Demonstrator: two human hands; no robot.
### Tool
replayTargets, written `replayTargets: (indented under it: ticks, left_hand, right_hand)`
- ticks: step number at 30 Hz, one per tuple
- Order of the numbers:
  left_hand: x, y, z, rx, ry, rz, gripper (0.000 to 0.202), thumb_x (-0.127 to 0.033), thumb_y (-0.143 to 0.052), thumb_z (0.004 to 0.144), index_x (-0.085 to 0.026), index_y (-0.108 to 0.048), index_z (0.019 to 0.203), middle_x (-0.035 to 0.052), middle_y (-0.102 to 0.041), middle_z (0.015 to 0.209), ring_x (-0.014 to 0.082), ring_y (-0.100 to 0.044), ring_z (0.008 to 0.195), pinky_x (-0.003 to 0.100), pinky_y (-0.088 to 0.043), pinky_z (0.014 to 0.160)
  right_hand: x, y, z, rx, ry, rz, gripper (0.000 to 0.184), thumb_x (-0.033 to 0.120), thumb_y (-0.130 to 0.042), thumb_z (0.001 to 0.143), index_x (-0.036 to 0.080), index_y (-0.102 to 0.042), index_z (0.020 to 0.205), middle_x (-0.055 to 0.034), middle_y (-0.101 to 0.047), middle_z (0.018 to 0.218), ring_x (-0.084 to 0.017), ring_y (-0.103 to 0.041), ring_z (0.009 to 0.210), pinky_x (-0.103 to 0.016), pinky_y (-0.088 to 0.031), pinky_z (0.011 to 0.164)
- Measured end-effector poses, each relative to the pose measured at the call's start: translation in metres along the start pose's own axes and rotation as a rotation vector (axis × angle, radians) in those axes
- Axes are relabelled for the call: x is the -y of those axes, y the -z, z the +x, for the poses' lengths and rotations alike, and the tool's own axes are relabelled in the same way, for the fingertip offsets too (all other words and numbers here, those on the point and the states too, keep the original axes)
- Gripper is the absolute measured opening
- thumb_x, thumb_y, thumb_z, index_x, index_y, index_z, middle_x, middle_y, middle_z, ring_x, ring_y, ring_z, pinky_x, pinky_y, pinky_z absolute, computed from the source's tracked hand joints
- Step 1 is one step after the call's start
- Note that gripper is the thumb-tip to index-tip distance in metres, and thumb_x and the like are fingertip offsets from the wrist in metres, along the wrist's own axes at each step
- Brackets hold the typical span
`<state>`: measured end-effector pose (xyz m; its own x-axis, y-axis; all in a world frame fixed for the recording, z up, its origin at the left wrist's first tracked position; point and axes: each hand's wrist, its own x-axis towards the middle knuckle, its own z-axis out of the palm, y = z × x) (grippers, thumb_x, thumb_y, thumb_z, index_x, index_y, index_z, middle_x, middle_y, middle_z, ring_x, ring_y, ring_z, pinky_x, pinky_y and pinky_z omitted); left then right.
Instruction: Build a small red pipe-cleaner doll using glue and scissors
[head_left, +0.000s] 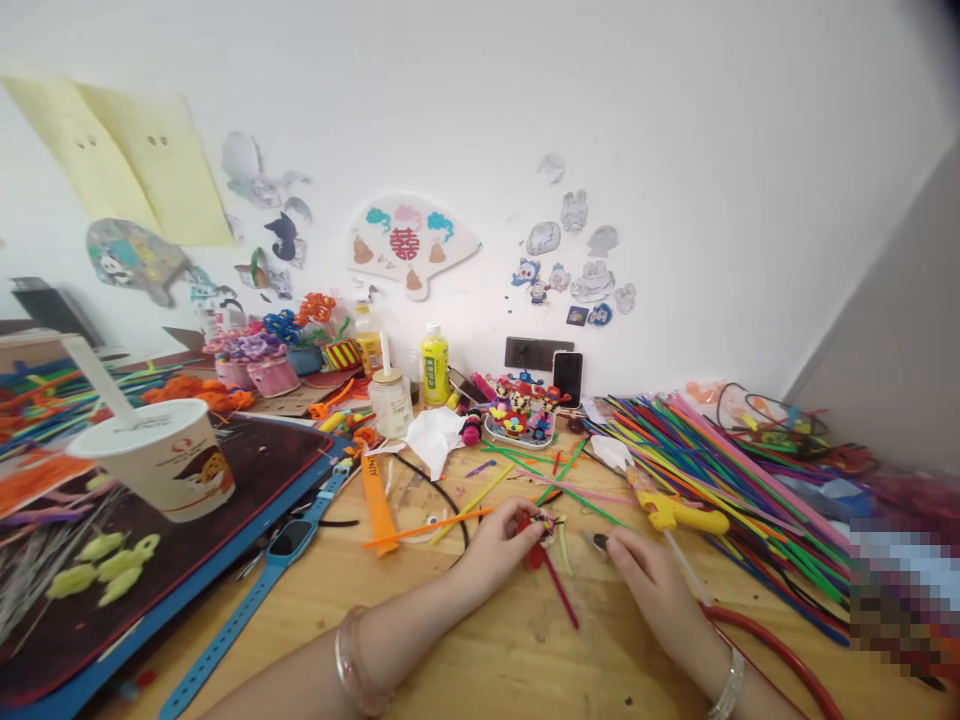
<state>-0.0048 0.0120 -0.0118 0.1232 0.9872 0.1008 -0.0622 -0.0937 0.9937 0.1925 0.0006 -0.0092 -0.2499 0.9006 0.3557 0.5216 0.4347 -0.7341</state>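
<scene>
Just right of the middle of the wooden table, my left hand (510, 540) is closed in a pinch on a small multicoloured pipe-cleaner figure (546, 524). Below it a dark magenta pipe cleaner (561, 592) sticks out toward me; whether the two are joined I cannot tell. My right hand (652, 575) is closed around a small tool with a dark part (600, 541) and a thin pale tip pointing left, apart from the figure. Most of that tool is hidden by the fingers. A yellow glue gun (679, 513) lies beyond my right hand.
Bundled colourful pipe cleaners (720, 470) spread over the right side. At the back stand a tray of small figures (519, 425), a phone (568, 380), a yellow-green bottle (434, 368) and a glass jar (390, 405). On the left are a paper cup (169, 460) and a blue watch (289, 545).
</scene>
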Motion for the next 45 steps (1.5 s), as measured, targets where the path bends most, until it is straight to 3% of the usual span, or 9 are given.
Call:
replayTargets:
  ticks: [9, 30, 39, 45]
  left_hand:
    - [0.004, 0.0, 0.0, -0.002, 0.015, -0.001, 0.017, -0.029, -0.066, 0.067, -0.017, -0.058, 0.077, -0.0009, -0.061, 0.069, 0.0137, -0.055, 0.064, 0.026, -0.042, 0.062]
    - [0.005, -0.002, -0.002, 0.051, 0.039, 0.025, 0.013, -0.026, -0.061, 0.07, -0.018, -0.055, 0.078, 0.0005, -0.064, 0.072, 0.014, -0.059, 0.064, 0.025, -0.043, 0.058]
    - [0.009, -0.002, -0.002, 0.058, 0.019, 0.131, 0.011, -0.025, -0.056, 0.074, -0.018, -0.053, 0.082, 0.0018, -0.065, 0.077, 0.0138, -0.061, 0.066, 0.024, -0.045, 0.057]
    - [0.011, 0.0, -0.001, 0.068, -0.023, 0.336, 0.016, -0.026, -0.049, 0.08, -0.016, -0.055, 0.091, 0.0051, -0.067, 0.081, 0.0151, -0.062, 0.065, 0.026, -0.047, 0.058]
  right_hand:
    - [-0.001, 0.0, 0.0, 0.067, -0.018, -0.109, 0.037, 0.045, -0.035, 0.087, 0.02, -0.046, 0.063, 0.0007, -0.05, 0.058, -0.017, -0.049, 0.058, -0.026, -0.035, 0.053]
    - [-0.005, -0.001, 0.003, 0.042, -0.037, -0.096, 0.039, 0.049, -0.034, 0.085, 0.02, -0.049, 0.063, -0.0009, -0.054, 0.06, -0.018, -0.05, 0.059, -0.026, -0.037, 0.054]
    - [-0.003, 0.0, 0.003, 0.06, -0.047, -0.134, 0.041, 0.05, -0.031, 0.086, 0.02, -0.045, 0.062, 0.0, -0.051, 0.058, -0.018, -0.049, 0.058, -0.026, -0.035, 0.053]
    - [-0.006, 0.0, 0.004, 0.043, -0.039, -0.14, 0.041, 0.05, -0.033, 0.086, 0.02, -0.048, 0.062, 0.0003, -0.052, 0.058, -0.017, -0.05, 0.058, -0.025, -0.036, 0.053]
